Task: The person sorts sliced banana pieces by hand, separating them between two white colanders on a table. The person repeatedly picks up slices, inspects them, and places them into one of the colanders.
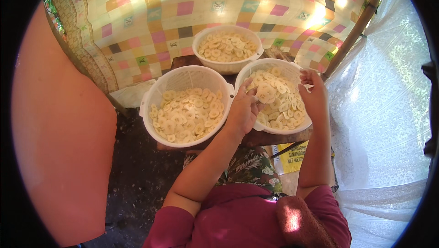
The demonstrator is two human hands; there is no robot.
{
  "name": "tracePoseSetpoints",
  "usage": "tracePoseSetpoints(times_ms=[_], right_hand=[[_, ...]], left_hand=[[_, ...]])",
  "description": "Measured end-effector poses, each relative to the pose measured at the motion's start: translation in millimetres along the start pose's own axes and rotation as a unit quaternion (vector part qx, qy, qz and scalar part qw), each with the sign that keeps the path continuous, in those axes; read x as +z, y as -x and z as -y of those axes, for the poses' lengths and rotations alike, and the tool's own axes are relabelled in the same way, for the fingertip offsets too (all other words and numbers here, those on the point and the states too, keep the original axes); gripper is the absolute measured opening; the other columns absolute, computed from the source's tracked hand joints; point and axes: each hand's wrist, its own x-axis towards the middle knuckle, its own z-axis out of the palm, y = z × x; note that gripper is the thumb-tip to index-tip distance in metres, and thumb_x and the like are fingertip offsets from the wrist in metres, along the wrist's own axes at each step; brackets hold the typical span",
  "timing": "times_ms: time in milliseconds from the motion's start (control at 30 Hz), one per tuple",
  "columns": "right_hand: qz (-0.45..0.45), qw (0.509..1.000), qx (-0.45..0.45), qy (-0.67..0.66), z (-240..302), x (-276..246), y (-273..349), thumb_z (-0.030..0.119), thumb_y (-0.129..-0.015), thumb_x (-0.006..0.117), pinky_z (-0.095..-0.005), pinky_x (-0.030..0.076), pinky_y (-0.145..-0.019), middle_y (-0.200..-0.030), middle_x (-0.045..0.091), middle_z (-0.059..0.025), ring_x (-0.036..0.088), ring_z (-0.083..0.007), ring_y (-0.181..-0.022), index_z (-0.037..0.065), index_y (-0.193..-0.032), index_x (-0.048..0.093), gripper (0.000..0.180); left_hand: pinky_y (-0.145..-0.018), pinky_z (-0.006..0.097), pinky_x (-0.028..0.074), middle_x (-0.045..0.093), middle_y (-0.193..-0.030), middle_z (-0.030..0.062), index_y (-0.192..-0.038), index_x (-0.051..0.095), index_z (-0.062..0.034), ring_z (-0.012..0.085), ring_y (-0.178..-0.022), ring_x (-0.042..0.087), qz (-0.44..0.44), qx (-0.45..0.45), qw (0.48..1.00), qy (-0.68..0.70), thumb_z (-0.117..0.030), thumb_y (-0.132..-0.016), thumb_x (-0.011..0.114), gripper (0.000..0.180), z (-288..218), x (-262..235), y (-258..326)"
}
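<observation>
Three white plastic strainer baskets of pale banana slices stand on a small dark wooden table (256, 139). My left hand (241, 110) reaches over the near rim of the right basket (273, 62) and holds a small stack of banana slices (265, 93) in its fingertips. My right hand (314, 96) lies on that basket's right rim, fingers curled over the edge; whether it also pinches a slice is unclear. The left basket (151, 96) is beside my left wrist. The back basket (227, 68) is farther away.
A checked, many-coloured cloth (151, 24) hangs behind the table. A white lacy sheet (388, 111) and a wooden pole (354, 31) are at the right. A large orange-pink blurred shape (64, 147) fills the left. A yellow packet (292, 156) lies under the table on dark ground (137, 179).
</observation>
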Motion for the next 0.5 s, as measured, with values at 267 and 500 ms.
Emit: tracePoseSetpoints(times_ms=[267, 500], right_hand=[[0.142, 0.990, 0.014, 0.017, 15.5, 41.6, 30.6, 0.017, -0.078, 0.072, -0.0355, 0.049, -0.075, -0.093, 0.061, -0.0090, 0.061, -0.0244, -0.083, 0.004, -0.095, 0.066, 0.022], [0.175, 0.984, 0.027, 0.023, 23.5, 41.1, 27.5, 0.015, -0.077, 0.072, -0.0359, 0.049, -0.073, -0.087, 0.061, -0.0094, 0.061, -0.0252, -0.081, 0.003, -0.090, 0.064, 0.020]], left_hand=[[-0.101, 0.037, 0.048, 0.035, -0.146, 0.0186, -0.151, 0.013, -0.0044, 0.0245, -0.121, 0.053, 0.013, 0.002, 1.000, -0.016, 0.011, -0.084, 0.036, 0.073, -1.6, -0.2, 2.9], [-0.101, 0.035, 0.048, 0.036, -0.143, 0.0161, -0.152, 0.012, -0.0063, 0.0214, -0.118, 0.054, 0.030, 0.001, 1.000, -0.003, 0.016, -0.080, 0.039, 0.080, -0.8, -0.6, 2.8]])
